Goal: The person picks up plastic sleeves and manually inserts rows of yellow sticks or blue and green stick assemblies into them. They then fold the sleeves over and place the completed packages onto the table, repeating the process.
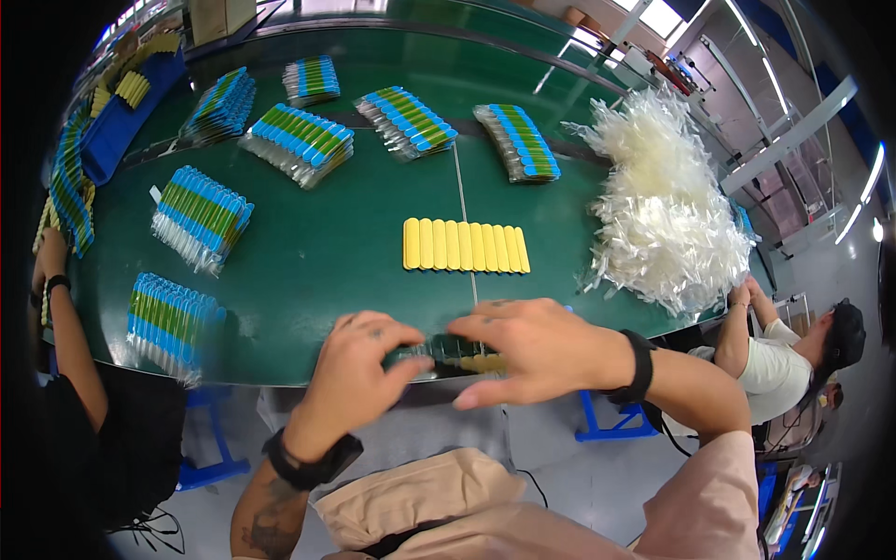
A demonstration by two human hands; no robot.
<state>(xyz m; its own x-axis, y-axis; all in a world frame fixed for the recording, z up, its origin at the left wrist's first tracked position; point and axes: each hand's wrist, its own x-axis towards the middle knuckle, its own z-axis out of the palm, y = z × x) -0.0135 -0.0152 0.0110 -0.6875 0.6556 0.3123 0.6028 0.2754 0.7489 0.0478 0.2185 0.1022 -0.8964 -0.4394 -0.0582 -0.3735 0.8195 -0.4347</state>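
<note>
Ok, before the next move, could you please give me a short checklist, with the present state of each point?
1. Left hand and right hand both in view: ok.
2. Blurred thing between them firmly held: cannot tell.
3. Row of round-ended yellow strips apart from both hands: ok.
4. Clear plastic sleeves neatly stacked: not ok, loose heap at right.
5. Lower-left bundle of blue-and-green strips apart from left hand: ok.

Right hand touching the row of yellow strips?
Apart. The head view shows a gap of green tabletop between the right hand and the yellow strips.
</note>
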